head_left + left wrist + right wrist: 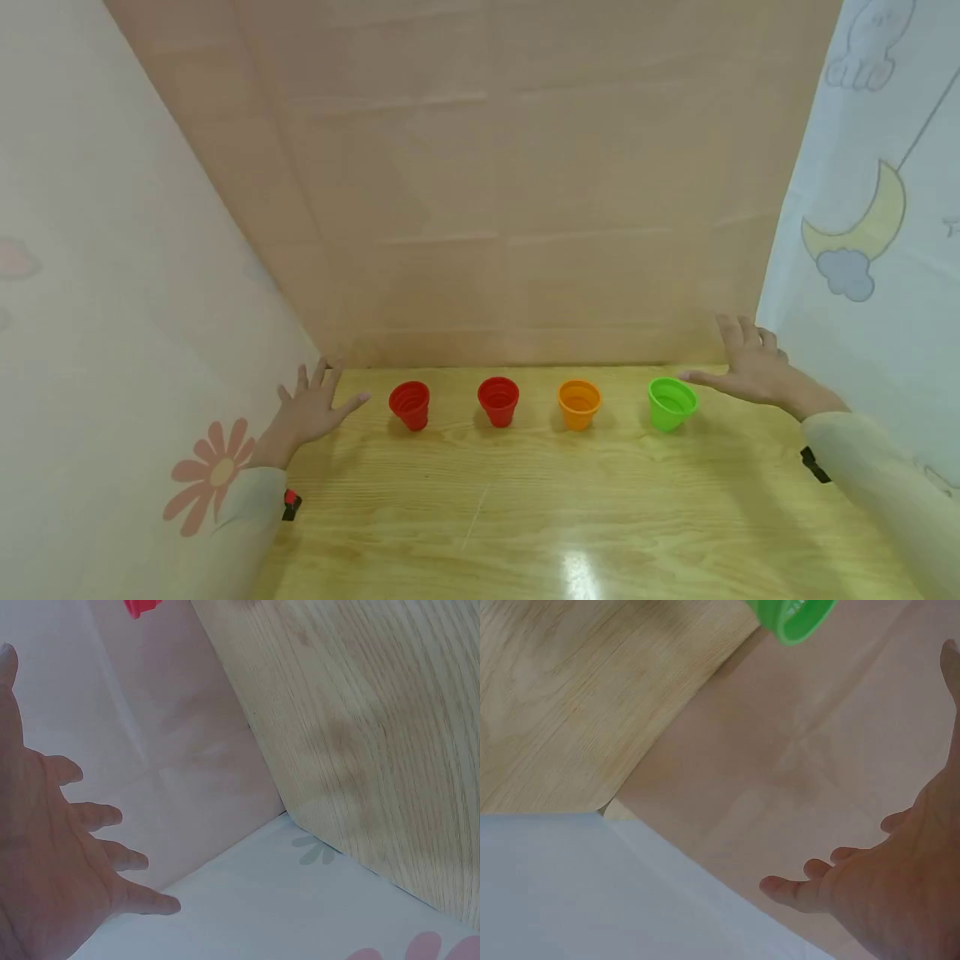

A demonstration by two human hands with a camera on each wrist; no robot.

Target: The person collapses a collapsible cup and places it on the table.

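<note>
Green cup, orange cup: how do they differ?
In the head view, the green cup looks wider than the orange cup. The green cup ends the row, nearest the right hand; the orange cup stands between the green cup and a red cup. Both stand upright, narrowing downward.

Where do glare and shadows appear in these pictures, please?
Head view: a bright glare patch on the table near the bottom edge, a soft shadow beside the right sleeve; left wrist view: faint dark smudges on the wood surface; right wrist view: soft shade on the brown backdrop.
</note>
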